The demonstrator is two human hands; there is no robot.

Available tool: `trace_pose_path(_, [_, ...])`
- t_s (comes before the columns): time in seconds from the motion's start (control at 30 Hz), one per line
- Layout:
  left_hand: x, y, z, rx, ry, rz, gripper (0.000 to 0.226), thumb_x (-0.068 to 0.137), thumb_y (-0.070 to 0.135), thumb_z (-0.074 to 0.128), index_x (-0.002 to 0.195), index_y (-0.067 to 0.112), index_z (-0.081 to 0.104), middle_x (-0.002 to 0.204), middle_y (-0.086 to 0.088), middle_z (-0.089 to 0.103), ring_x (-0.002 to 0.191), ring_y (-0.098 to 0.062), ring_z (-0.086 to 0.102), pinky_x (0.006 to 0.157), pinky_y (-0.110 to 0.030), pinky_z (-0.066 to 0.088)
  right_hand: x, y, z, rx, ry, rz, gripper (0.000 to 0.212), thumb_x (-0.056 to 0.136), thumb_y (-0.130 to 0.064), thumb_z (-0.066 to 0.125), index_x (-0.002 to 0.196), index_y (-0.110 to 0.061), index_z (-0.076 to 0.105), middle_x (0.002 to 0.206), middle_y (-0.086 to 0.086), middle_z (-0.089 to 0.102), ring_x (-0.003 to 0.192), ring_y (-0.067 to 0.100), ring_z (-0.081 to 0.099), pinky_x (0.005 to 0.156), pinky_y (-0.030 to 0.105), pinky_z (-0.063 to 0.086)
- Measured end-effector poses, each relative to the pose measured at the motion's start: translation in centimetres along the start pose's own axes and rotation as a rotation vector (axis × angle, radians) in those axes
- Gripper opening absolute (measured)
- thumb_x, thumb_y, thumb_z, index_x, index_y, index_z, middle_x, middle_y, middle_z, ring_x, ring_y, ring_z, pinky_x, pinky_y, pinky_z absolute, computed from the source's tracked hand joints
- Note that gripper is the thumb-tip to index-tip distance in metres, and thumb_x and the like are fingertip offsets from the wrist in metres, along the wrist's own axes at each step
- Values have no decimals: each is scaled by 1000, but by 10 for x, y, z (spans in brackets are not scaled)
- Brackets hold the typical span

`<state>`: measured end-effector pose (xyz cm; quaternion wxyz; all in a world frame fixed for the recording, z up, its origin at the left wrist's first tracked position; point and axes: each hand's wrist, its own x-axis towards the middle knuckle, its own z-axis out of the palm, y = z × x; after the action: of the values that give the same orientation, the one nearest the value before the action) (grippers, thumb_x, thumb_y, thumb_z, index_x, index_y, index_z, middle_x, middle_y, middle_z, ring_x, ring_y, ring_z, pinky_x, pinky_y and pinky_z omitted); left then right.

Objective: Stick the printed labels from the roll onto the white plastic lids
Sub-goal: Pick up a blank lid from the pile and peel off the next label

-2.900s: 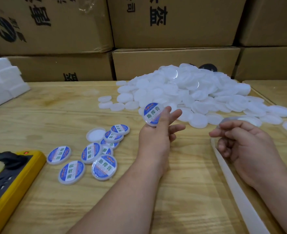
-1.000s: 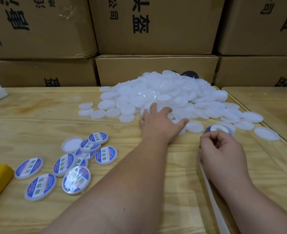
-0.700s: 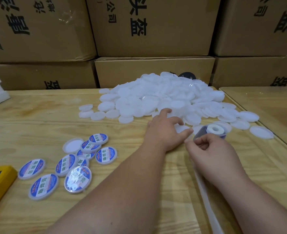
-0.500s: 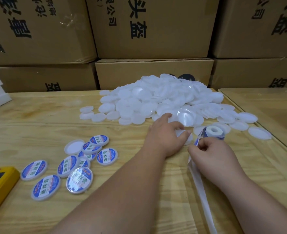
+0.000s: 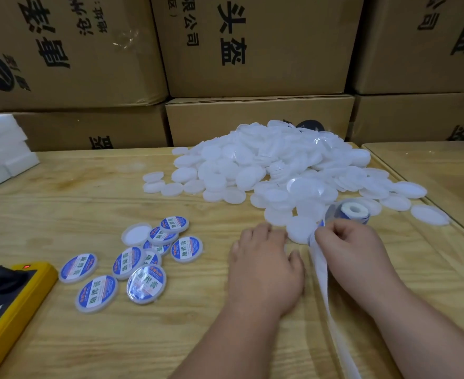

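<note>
Behind, cardboard boxes (image 5: 252, 45) wall off the wooden table (image 5: 61, 192), where a heap of white lids (image 5: 266, 165) spreads at the far right. Nearer left lie the labelled lids (image 5: 146, 283). The left hand (image 5: 263, 269) rests flat, fingers relaxed, holding nothing. The right hand (image 5: 354, 250) pinches the backing strip (image 5: 321, 266) beside the label roll (image 5: 351, 213).
</note>
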<state>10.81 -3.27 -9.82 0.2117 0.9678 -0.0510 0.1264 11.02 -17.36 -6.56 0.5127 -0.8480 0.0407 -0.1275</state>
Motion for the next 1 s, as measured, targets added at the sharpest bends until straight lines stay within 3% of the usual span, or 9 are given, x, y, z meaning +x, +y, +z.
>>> trace_pose_path(0.1, [-5, 0, -6, -51, 17, -23, 29, 94, 41, 47, 117, 34, 63, 127, 15, 52, 121, -14, 43, 99, -32, 29, -3, -1, 4, 19, -30, -44, 37, 84, -11, 58, 55, -16, 35, 46, -11, 28, 45, 8, 26, 51, 29, 24])
trace_pose_path(0.27, [-6, -7, -14, -73, -59, -74, 52, 86, 56, 49, 136, 41, 51, 145, 12, 36, 133, -15, 26, 111, -34, 22, -3, 2, 9, 104, -13, -77, 39, 87, -8, 60, 56, -10, 35, 52, -4, 29, 51, 12, 27, 53, 29, 24])
trace_pose_path(0.37, [-2, -19, -17, -75, -94, -36, 54, 86, 50, 49, 139, 40, 51, 139, 15, 45, 129, -15, 32, 109, -31, 27, -2, 1, 13, 164, 15, -106, 48, 86, -3, 57, 52, -21, 28, 51, -10, 23, 49, 8, 22, 45, 19, 22])
trace_pose_path(0.5, [12, -21, -15, -327, 11, -30, 54, 92, 42, 58, 146, 40, 48, 135, 18, 59, 128, -8, 47, 102, -18, 34, 0, 0, 17, 228, 9, -116, 46, 86, -3, 58, 54, -18, 30, 52, -7, 24, 50, 8, 23, 44, 18, 22])
trace_pose_path(0.6, [20, -16, -14, -745, 74, -135, 38, 90, 51, 64, 128, 48, 61, 109, 30, 68, 101, 8, 60, 81, -7, 42, 0, 0, 17, 273, -4, -100, 36, 82, -15, 58, 58, -12, 30, 55, -2, 25, 52, 11, 24, 44, 21, 23])
trace_pose_path(0.67, [28, -16, -19, -1131, 151, -249, 21, 93, 49, 66, 114, 45, 68, 98, 29, 72, 88, 9, 66, 73, -8, 47, 1, 1, 17, 264, -11, -87, 38, 86, -8, 60, 61, -7, 31, 56, -1, 25, 53, 13, 23, 45, 21, 23])
trace_pose_path(0.83, [46, -22, -33, -1873, 177, -601, 43, 101, 57, 44, 117, 24, 67, 100, -5, 79, 85, -21, 76, 58, -28, 56, 0, -1, 20, 237, -40, -104, 37, 85, -13, 61, 66, 5, 34, 58, 4, 26, 53, 14, 25, 46, 23, 23])
trace_pose_path(0.9, [44, -19, -32, -1913, 86, -587, 48, 97, 60, 50, 111, 18, 71, 102, -9, 78, 87, -26, 76, 57, -29, 55, 1, 1, 20, 253, -30, -100, 37, 89, -10, 61, 67, 7, 37, 60, 6, 27, 55, 14, 25, 48, 25, 23])
trace_pose_path(1.0, [38, -15, -25, -1616, 42, -414, 31, 77, 48, 74, 95, 23, 71, 98, 1, 76, 87, -15, 74, 59, -26, 51, 6, 4, 19, 303, -15, -83, 28, 93, -3, 63, 71, 10, 50, 61, 7, 36, 56, 13, 31, 46, 18, 29])
